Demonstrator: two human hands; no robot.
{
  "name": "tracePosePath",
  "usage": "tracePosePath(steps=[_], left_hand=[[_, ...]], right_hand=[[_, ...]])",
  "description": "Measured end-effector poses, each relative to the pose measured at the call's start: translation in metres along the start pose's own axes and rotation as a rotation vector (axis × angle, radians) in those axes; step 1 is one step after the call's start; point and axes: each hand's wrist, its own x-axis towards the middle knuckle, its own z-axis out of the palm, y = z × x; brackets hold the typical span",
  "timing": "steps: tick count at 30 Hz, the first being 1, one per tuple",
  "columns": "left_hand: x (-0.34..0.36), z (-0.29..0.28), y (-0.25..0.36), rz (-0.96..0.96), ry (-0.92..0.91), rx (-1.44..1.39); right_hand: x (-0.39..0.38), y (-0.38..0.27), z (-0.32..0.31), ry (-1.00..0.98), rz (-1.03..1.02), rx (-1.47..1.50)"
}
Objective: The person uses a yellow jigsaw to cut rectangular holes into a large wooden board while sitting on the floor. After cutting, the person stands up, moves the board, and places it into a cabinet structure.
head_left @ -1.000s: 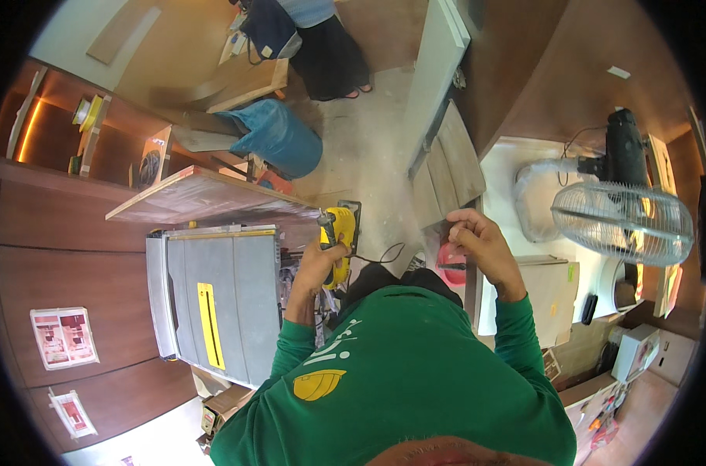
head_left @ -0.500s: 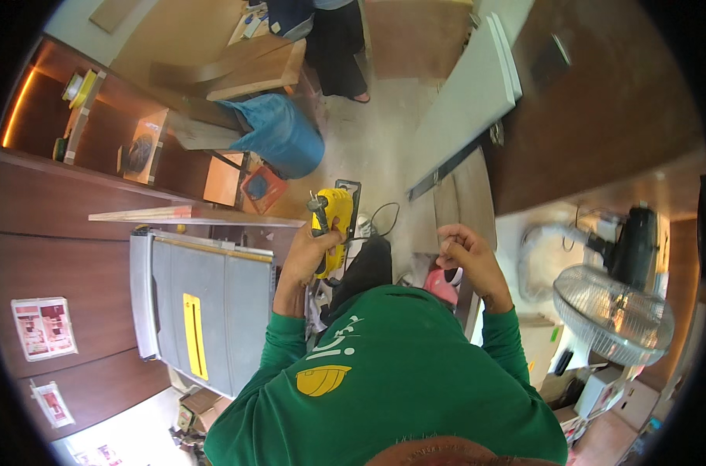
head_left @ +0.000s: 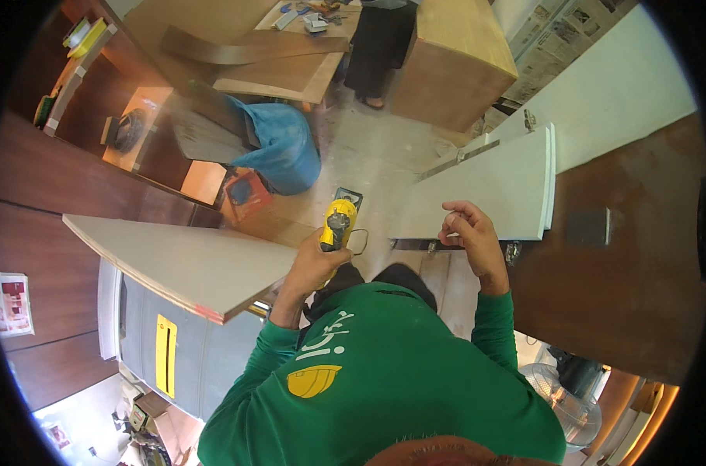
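My left hand [head_left: 312,268] is wrapped around a yellow and black jigsaw [head_left: 338,225], held upright in front of my left leg. The tool's dark base plate [head_left: 350,196] points away from me, and a thin dark cord [head_left: 362,241] loops beside it. On the other side, my right hand [head_left: 475,239] is raised in the air, near the edge of a pale panel [head_left: 489,186]. Its fingers curl in toward the thumb, with the index finger a little straighter. Whatever lies between those fingertips is too small or hidden to make out.
At left a pale board [head_left: 182,252] juts over a grey table saw [head_left: 139,326]. Ahead stand a blue bin [head_left: 289,151], a wooden cabinet [head_left: 455,66] and a person in dark trousers [head_left: 380,58]. A fan [head_left: 566,404] is at lower right.
My view has turned right, bringing the wooden cabinet into sight. The jigsaw has swung so its rear end faces me. Both hands keep their grip shapes, and the fan has slid toward the lower edge.
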Motion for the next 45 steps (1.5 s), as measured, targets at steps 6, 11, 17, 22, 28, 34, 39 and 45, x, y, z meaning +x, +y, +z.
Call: tracePosePath(steps=[6,11,17,22,28,34,39,45], left_hand=[[0.034,-0.013,0.017,-0.055,0.093,-0.093],[0.071,-0.019,0.029,-0.108,0.195,-0.166],[0.146,-0.013,0.057,-0.18,0.396,-0.195],[0.223,-0.009,0.102,-0.149,0.535,-0.19],[0.289,-0.016,0.157,-0.064,0.591,-0.319],[0.35,-0.028,0.237,0.052,0.635,-0.49],[0.403,-0.069,0.289,0.277,0.542,-0.61],[0.475,-0.128,0.351,0.61,0.393,-0.695]], right_hand=[[0.097,0.0,0.008,-0.086,0.115,-0.054],[0.206,0.009,-0.008,-0.122,0.188,-0.078],[0.345,-0.011,-0.024,-0.232,0.246,-0.146],[0.447,-0.057,-0.047,-0.318,0.179,-0.124],[0.535,-0.099,-0.107,-0.32,0.145,-0.112],[0.6,-0.103,-0.12,-0.44,0.105,-0.275],[0.655,-0.079,-0.047,-0.69,-0.061,-0.582],[0.734,-0.136,0.069,-0.893,-0.377,-0.608]])
